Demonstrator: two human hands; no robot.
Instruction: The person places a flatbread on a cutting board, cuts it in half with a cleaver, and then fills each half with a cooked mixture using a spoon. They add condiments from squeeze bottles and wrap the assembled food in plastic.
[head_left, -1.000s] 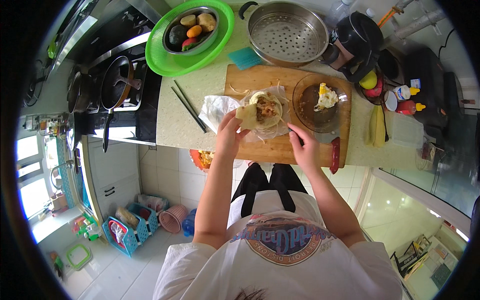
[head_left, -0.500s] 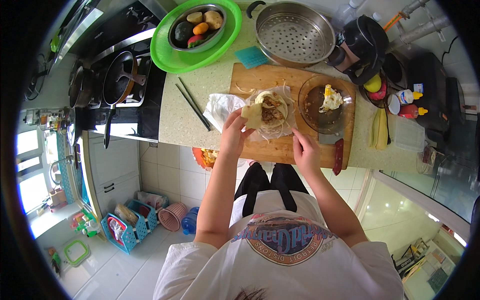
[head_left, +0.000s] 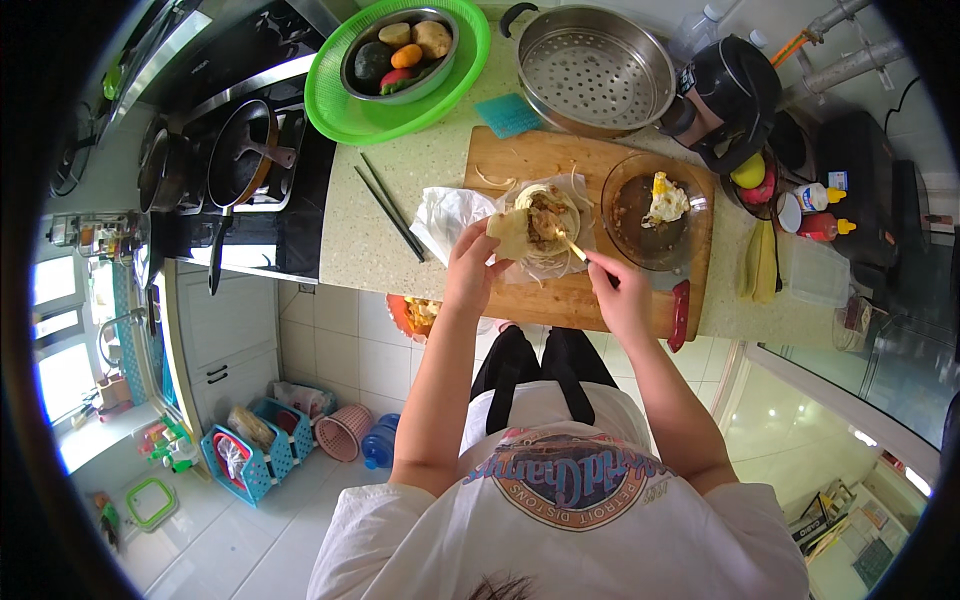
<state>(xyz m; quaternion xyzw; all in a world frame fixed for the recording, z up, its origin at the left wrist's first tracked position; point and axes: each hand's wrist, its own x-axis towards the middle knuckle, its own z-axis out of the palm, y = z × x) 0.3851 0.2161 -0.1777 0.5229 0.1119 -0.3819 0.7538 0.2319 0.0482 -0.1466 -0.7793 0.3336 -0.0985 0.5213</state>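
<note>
My left hand point(head_left: 470, 268) pinches the near-left edge of a pale flatbread point(head_left: 509, 232), lifting it into a fold. Brown minced filling point(head_left: 546, 226) lies on the bread, which rests on clear plastic film point(head_left: 578, 193) over a wooden cutting board point(head_left: 610, 312). From the right, my right hand point(head_left: 621, 291) grips a slim, spoon-like utensil point(head_left: 576, 250) with a pale yellowish shaft. Its tip meets the filling, and its exact shape is too small to make out. A crumpled white paper or bag point(head_left: 440, 218) touches the board by my left hand.
Right of the bread stands a glass bowl point(head_left: 612, 235) with fried egg point(head_left: 667, 200). A red-handled knife point(head_left: 680, 315) lies at the board's near right. Dark chopsticks point(head_left: 388, 212) are at left. Beyond sit a steamer pot point(head_left: 597, 70), a green basket point(head_left: 330, 110) and squeeze bottles point(head_left: 826, 227).
The utensil in my right hand has come forward and left, its tip now at the filling. My right hand has shifted slightly. My left hand keeps its pinch on the flatbread.
</note>
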